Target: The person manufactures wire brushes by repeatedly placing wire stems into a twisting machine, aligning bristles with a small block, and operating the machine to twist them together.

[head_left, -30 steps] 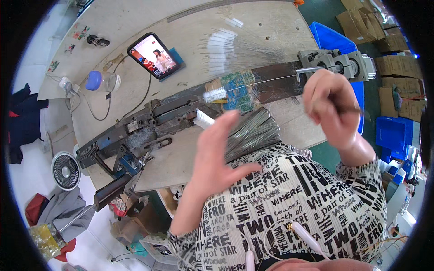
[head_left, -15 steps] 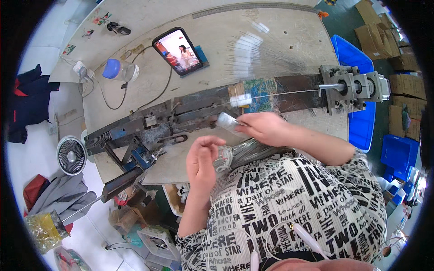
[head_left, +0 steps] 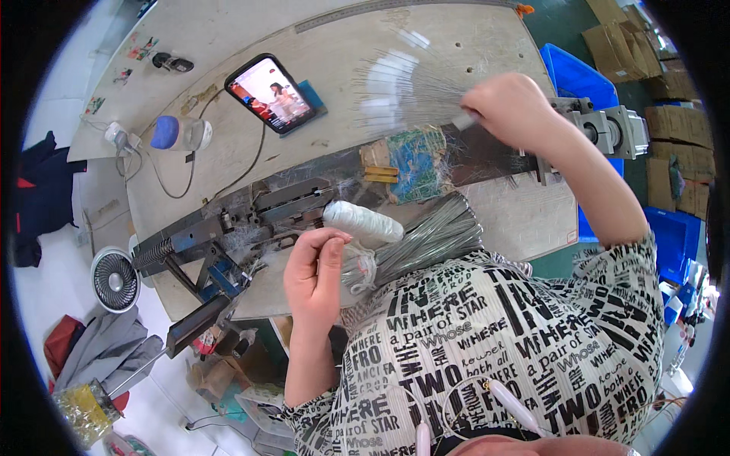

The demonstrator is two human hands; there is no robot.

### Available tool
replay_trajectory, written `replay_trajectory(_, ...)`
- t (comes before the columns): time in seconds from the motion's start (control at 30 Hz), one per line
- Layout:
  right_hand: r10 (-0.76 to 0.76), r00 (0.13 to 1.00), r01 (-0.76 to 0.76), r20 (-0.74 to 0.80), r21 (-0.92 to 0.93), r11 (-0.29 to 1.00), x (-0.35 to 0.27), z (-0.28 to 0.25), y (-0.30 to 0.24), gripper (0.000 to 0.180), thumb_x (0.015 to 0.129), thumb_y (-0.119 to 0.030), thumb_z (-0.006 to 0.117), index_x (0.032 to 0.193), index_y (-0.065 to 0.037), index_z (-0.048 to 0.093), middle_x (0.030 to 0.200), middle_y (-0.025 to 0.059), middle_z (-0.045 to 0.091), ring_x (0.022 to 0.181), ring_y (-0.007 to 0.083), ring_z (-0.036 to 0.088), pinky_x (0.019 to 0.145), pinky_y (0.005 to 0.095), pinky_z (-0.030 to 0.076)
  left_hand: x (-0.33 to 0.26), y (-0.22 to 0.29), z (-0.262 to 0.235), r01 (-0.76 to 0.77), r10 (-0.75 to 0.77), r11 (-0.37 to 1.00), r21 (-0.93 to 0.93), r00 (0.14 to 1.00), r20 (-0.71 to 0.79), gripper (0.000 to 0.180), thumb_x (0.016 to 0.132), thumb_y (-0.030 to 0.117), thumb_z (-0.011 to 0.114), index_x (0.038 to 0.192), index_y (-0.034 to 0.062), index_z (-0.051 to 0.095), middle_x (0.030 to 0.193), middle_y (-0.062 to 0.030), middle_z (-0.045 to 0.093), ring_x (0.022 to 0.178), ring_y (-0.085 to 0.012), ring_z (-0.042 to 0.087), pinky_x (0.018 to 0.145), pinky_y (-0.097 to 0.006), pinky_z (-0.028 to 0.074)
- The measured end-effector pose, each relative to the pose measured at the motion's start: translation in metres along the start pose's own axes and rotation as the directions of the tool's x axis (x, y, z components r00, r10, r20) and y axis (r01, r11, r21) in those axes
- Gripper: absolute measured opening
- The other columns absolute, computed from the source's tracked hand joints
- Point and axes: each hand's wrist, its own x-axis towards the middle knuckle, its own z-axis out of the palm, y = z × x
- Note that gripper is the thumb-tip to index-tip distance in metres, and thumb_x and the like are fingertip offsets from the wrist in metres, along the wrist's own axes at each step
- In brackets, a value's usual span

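Raised at the right over the long steel rail (head_left: 487, 163), my right hand (head_left: 513, 110) is closed on a small whitish-grey piece (head_left: 465, 120), mostly hidden by the fingers. My left hand (head_left: 313, 270) has its thumb and fingers pinched together; whether anything thin is between them cannot be made out. Just right of its fingertips lies a white cylindrical roll (head_left: 363, 220). Against my body rests a bundle of thin metal wires (head_left: 437, 237), with a pale tie (head_left: 365, 270) at its left end. A brass-coloured block (head_left: 380, 175) sits on the rail beside a blue-green patch (head_left: 418, 159).
Many thin wires (head_left: 403, 83) lie fanned out on the far tabletop. A phone (head_left: 270, 95) leans on a blue stand, near a blue-lidded bottle (head_left: 179, 133). Clamp blocks (head_left: 601, 133) stand at the rail's right end, and a lever mechanism (head_left: 220, 266) at its left.
My right hand has moved from near my body up and right, out over the rail. The white roll now lies in view by my left hand, which has shifted slightly left and down.
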Motion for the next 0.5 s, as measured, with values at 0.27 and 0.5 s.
replay_trajectory(0.27, 0.051, 0.916, 0.15, -0.397, 0.459, 0.876, 0.007, -0.039, 0.003, 0.02, 0.088, -0.015, 0.06, 0.103, -0.006, 0.068, 0.092, 0.012, 0.067, 0.086, 0.031, 0.064, 0.077, 0.0365, 0.051, 0.053, 0.032, 0.068, -0.548, 0.378, 0.548, 0.632, 0.836, 0.397, 0.006, 0.083, 0.013, 0.066, 0.087, 0.0095, 0.064, 0.076, -0.0042, 0.059, 0.067, -0.0236, 0.056, 0.062, -0.035, 0.042)
replay_trajectory(0.5, -0.011, 0.995, 0.064, -0.104, 0.516, 0.854, -0.018, -0.04, -0.029, 0.029, 0.083, -0.013, 0.062, 0.111, -0.009, 0.066, 0.102, 0.0096, 0.067, 0.091, 0.0288, 0.064, 0.078, 0.0363, 0.051, 0.065, 0.024, 0.042, -0.566, 0.478, 0.274, 0.777, 0.781, 0.401, 0.009, 0.082, 0.019, 0.068, 0.081, 0.0116, 0.063, 0.071, -0.0005, 0.059, 0.069, -0.0202, 0.058, 0.063, -0.034, 0.039)
